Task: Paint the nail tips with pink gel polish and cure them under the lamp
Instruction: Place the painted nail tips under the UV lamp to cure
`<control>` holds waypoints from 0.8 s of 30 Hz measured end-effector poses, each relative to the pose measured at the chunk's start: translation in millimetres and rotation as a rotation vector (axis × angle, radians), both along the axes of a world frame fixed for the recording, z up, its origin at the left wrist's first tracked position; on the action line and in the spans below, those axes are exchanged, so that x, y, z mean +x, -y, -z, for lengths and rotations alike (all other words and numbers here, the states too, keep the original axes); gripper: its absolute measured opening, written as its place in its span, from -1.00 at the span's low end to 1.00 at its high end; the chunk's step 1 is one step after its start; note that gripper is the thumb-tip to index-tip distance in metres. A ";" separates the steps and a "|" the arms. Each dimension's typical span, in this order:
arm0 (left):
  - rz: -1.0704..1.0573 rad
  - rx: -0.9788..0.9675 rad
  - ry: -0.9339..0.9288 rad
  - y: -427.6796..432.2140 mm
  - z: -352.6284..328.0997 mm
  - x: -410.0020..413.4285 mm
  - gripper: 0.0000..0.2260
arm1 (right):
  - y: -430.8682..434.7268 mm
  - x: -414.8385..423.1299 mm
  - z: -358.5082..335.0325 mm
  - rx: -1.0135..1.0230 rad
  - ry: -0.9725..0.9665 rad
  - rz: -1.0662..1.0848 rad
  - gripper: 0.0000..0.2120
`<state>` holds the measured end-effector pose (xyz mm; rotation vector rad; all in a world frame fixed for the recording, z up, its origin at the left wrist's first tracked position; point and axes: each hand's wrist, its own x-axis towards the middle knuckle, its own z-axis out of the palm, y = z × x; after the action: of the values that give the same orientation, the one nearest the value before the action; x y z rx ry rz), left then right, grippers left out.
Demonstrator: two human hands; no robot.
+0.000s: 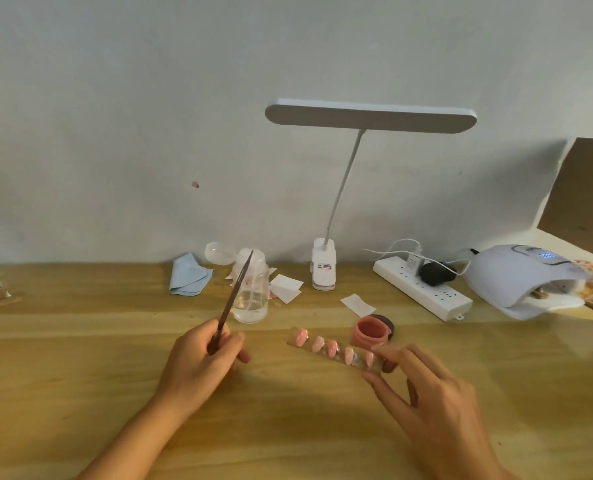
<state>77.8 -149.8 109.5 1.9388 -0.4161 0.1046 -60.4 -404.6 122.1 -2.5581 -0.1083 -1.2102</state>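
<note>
The left hand [198, 358] is closed around a slim brush [235, 292], whose long end points up and away over the tabletop [80, 341]. Just right of it lies a clear strip [300, 338] carrying five pink nail tips [331, 349], beside the open pot of pink gel [371, 332]. The right hand [437, 403] pinches the strip's near end between thumb and fingertips. All the tips look coated, so curing seems next. The strip should stay level, with fingers kept off the wet polish, as it slides squarely into the mouth of the curing lamp [520, 278] at the far right.
</note>
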 end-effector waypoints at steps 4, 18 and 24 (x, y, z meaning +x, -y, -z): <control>-0.016 0.032 0.014 -4.4 -1.0 -0.4 -0.77 | 36.2 -24.3 -8.8 0.078 0.080 0.069 -0.81; -0.076 -0.009 -0.343 67.3 16.6 43.4 -0.70 | 293.4 -80.1 11.4 0.730 -0.270 0.842 -0.69; -0.008 -0.002 -0.234 87.7 14.0 38.3 -0.73 | 305.5 -31.3 -2.9 0.705 -0.319 0.868 -0.72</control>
<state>116.1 -237.5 95.5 1.9238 -0.2520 -0.1155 -91.7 -710.1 125.0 -2.0965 1.3498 -0.7976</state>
